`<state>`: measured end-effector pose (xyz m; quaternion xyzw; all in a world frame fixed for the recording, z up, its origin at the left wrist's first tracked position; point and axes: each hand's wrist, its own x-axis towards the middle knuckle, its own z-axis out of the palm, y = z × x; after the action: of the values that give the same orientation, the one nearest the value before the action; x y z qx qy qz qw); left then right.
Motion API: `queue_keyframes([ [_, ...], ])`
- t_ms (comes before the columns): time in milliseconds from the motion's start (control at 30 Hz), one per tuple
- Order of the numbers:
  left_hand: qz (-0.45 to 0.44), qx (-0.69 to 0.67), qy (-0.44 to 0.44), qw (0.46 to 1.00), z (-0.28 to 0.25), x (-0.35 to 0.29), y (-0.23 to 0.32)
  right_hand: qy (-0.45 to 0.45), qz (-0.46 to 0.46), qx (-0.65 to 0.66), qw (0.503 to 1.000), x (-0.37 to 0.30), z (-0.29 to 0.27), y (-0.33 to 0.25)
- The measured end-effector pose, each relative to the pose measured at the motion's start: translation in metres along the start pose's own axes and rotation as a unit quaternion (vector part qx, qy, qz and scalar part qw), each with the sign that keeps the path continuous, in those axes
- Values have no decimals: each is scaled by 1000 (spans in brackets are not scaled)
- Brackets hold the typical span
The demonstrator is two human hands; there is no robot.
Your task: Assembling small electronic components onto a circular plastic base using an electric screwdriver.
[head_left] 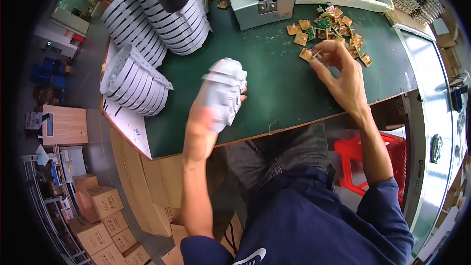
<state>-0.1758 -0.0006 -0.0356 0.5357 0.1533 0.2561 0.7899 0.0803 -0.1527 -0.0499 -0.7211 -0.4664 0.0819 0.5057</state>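
**One housing in hand, a board being picked**

Centre frame, the left hand (206, 118) grips a blurred white ribbed plastic housing (225, 91). The right hand (343, 76) fingers pinch a small tan circuit board (308, 54) on the green counter (265, 68); many boards and stacked housings (162, 14) remain.

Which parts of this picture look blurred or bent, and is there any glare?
Head view: the left hand and the white ribbed housing it holds are smeared by motion; the right hand, pinching a small circuit board, is sharp; the green table edges bow from the fisheye; daylight glares off the metal strip at right.
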Motion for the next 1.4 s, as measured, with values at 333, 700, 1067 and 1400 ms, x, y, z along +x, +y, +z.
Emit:
queue_keyframes([
  [333, -7, -451, -35, 892, -3, -4, -30, -64, -85, -119, 987, -5, 17, -7],
  [700, -14, -411, -43, 910, -5, -7, -27, -142, -85, -123, 978, -5, 12, -17],
  [1067, -12, -342, -37, 939, 4, -4, -27, -108, -11, -35, 994, -11, -4, -10],
  [1400, 95, -376, 66, 919, -23, -102, -27, -96, 49, -43, 993, -13, 0, 7],
])
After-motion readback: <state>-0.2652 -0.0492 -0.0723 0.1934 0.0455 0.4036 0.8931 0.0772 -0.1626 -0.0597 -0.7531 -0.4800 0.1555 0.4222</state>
